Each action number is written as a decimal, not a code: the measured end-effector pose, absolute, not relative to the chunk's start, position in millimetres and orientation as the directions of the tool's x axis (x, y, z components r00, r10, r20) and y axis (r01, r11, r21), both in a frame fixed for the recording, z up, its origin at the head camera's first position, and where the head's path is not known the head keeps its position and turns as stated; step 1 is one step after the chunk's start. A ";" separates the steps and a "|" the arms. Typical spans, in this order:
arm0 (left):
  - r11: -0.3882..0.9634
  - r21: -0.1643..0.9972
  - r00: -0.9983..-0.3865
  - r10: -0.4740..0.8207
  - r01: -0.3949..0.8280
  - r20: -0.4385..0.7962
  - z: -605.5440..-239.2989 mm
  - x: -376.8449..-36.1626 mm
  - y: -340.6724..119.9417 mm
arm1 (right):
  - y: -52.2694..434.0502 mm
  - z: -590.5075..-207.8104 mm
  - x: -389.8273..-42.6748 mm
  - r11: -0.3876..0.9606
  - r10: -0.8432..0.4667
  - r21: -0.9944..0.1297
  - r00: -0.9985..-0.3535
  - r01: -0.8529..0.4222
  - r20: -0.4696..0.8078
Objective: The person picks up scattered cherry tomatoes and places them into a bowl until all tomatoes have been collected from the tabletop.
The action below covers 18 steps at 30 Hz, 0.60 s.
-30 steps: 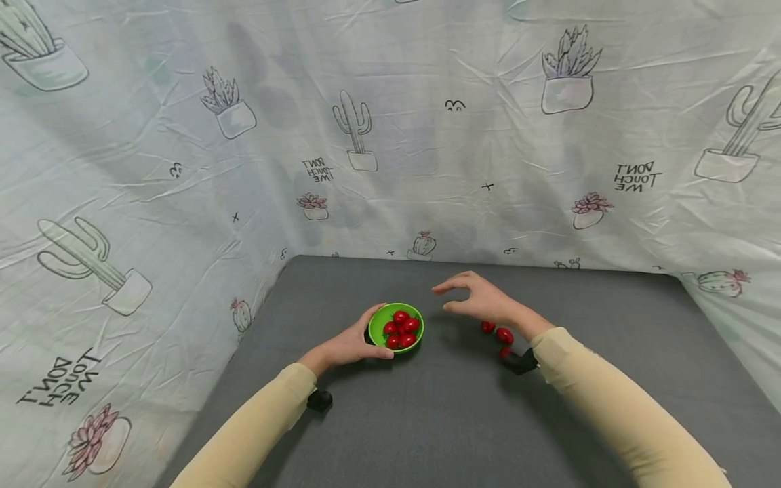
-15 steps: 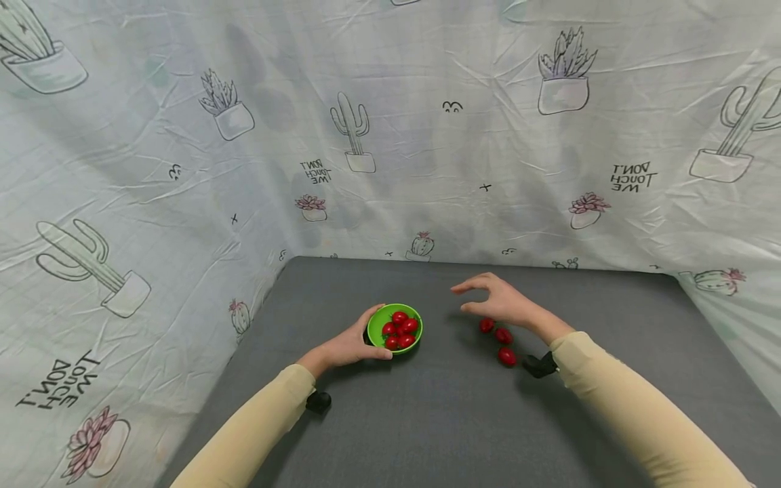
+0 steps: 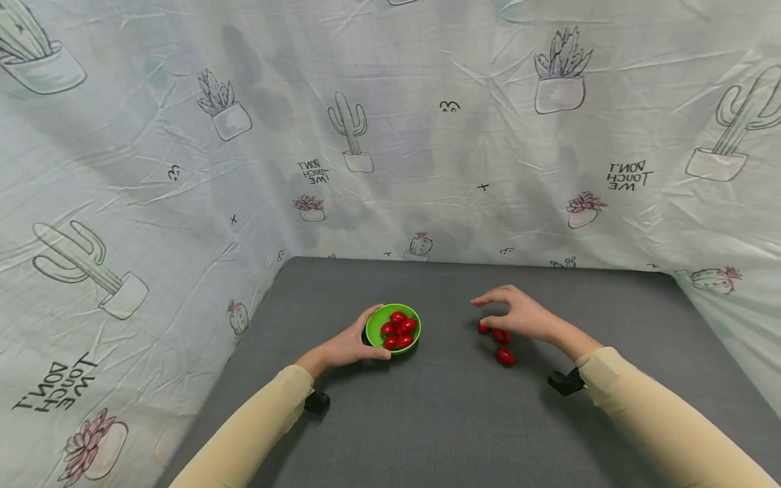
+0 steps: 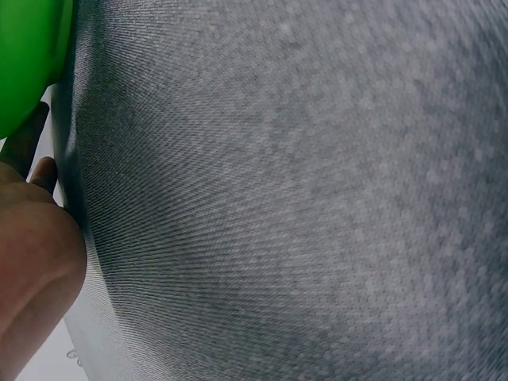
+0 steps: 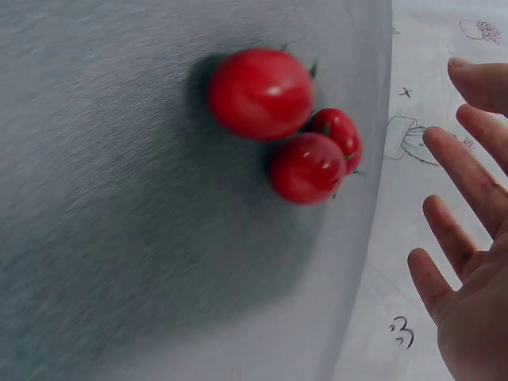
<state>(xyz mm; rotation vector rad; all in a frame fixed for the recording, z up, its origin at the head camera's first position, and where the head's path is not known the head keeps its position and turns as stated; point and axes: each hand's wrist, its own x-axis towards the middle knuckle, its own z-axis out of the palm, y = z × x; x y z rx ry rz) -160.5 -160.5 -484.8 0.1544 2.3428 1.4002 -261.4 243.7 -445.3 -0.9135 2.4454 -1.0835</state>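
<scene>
My left hand [image 3: 349,346] holds a small green bowl [image 3: 375,329] from its left side, the thumb at the near rim and fingers around the far side. Several cherry tomatoes [image 3: 405,341] lie heaped in the bowl. In the left wrist view, only part of the bowl's green outside [image 4: 28,55] shows, by the fingers. My right hand [image 3: 523,316] hovers with spread fingers over three loose cherry tomatoes, the nearest one [image 3: 505,356] lying a little apart. The right wrist view shows this trio close up, a large tomato [image 5: 262,94] in front, with nothing in the hand.
Dark grey cloth covers the table [image 3: 427,420]. A pale curtain [image 3: 415,135] printed with potted cacti hangs behind it and along the left side. Black straps [image 3: 565,381] sit at the wrists, below beige sleeves [image 3: 659,413].
My right hand has moved right and slightly down, away from the bowl and over the loose tomatoes. The left hand and bowl have stayed in place.
</scene>
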 end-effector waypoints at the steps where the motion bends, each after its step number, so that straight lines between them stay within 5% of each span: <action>1: 0.491 0.863 -0.911 0.294 -0.115 -0.289 -484.6 -160.3 -160.6 | 246.4 -446.5 -260.4 0.508 -0.664 -0.748 -0.747 -0.427 -0.024; 18: 0.495 0.860 -0.914 0.278 -0.127 -0.295 -486.1 -160.0 -157.2 | 281.5 -465.5 -253.1 0.506 -0.654 -0.725 -0.756 -0.467 0.031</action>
